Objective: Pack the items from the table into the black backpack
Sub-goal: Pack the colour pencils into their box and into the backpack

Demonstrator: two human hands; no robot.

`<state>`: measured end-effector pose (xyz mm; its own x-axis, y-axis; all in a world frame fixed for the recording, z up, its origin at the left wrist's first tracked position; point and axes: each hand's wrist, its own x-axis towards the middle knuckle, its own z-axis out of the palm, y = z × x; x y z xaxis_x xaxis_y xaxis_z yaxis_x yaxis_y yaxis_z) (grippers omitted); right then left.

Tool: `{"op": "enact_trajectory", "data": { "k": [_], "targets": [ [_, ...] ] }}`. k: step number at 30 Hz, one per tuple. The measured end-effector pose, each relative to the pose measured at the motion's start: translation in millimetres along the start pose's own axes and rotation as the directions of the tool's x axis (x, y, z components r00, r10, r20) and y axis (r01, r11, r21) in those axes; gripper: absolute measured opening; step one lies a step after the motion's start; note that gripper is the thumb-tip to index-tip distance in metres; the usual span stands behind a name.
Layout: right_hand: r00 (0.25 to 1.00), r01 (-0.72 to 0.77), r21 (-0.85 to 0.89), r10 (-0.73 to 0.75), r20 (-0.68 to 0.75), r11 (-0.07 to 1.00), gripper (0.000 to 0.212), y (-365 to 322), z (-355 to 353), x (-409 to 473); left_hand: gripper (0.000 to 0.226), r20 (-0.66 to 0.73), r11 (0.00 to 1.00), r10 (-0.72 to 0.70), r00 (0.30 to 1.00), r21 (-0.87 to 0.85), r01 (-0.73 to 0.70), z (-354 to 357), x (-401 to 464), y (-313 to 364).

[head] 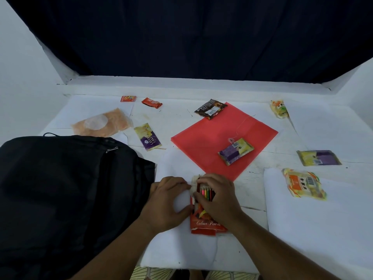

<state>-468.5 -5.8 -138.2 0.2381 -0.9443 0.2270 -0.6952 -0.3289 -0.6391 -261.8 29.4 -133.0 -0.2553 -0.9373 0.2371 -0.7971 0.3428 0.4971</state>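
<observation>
Step in hand, my read: closing colour pencil box [205,221] before packing. Box lies flat on table [302,229], just right of black backpack [60,188], pencil tips showing at open far end.

Advice: seat pencils fully, tuck flap, carry level or open end up.

Left hand [167,201] curled against box left edge, pinching flap area. Right hand [218,197] draped over box top, fingers curled on pencils. Both forearms reach in from near edge. Backpack looks zipped, needs opening.
</observation>
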Motion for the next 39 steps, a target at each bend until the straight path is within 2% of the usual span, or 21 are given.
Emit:
{"op": "enact_trajectory", "data": {
  "k": [4,9,22,27,39],
  "targets": [
    [0.999,0.040,-0.005,-0.040,-0.011,0.999,0.032,-0.1,-0.2,-0.5,0.056,-0.004,1.000,0.007,1.000,-0.007,-0.007,0.8,0.9,-1.1],
    [0.998,0.056,0.008,-0.057,0.038,0.998,0.042,-1.2,-5.1,-2.9,0.055,-0.024,1.000,0.008,1.000,-0.007,-0.008,1.4,0.1,-1.6],
    [0.998,0.050,0.057,-0.051,0.030,0.997,0.031,-1.3,-7.3,-4.6,0.057,-0.020,1.000,-0.003,1.000,-0.002,0.003,-0.5,1.2,-1.5],
    [1.000,0.012,0.023,-0.012,0.002,1.000,0.035,-2.7,-5.2,-3.3,0.058,-0.017,1.000,-0.008,1.000,-0.002,0.008,-1.4,1.5,-0.1],
    [1.000,0.015,0.005,-0.015,0.015,1.000,0.027,-2.2,-4.4,-3.5,0.057,-0.027,1.000,0.009,1.000,-0.010,-0.009,-2.5,1.2,0.7]
  ]
}}
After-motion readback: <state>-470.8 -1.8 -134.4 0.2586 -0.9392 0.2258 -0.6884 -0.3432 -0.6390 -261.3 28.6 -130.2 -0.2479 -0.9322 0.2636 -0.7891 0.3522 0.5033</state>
